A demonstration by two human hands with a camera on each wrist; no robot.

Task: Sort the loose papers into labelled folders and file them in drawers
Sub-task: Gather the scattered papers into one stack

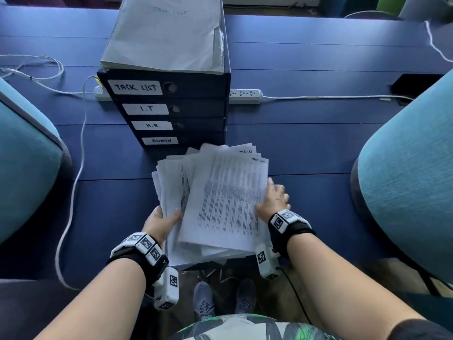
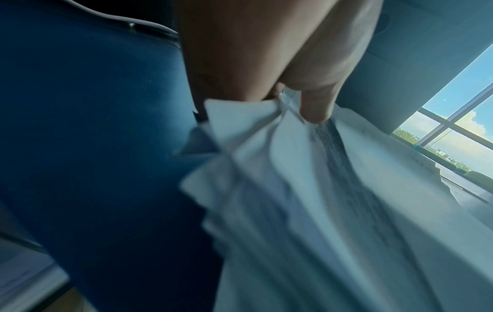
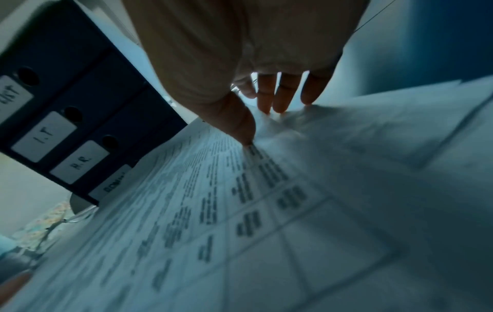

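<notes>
A fanned stack of loose printed papers [image 1: 220, 197] hangs over the near edge of the blue table [image 1: 306, 143]. My left hand [image 1: 169, 217] grips its left edge, thumb on top and fingers underneath; the left wrist view shows that thumb [image 2: 317, 105] pressing into the crumpled sheets [image 2: 320, 211]. My right hand [image 1: 272, 197] lies on the stack's right edge with straight fingers, its thumb [image 3: 245, 130] on the top printed sheet [image 3: 266, 211]. Behind the papers stands a dark drawer unit [image 1: 196, 94] labelled TASK LIST, I.T, H.R. and ADMIN, all drawers closed. A grey folder [image 1: 166, 33] marked TASK LIST lies on top.
A white power strip [image 1: 245, 95] lies behind the unit, and its cable [image 1: 73, 192] trails off the table's left front. Teal chairs stand at the left [image 1: 24, 155] and right [image 1: 411, 168]. A black flat object [image 1: 414, 82] sits at the far right.
</notes>
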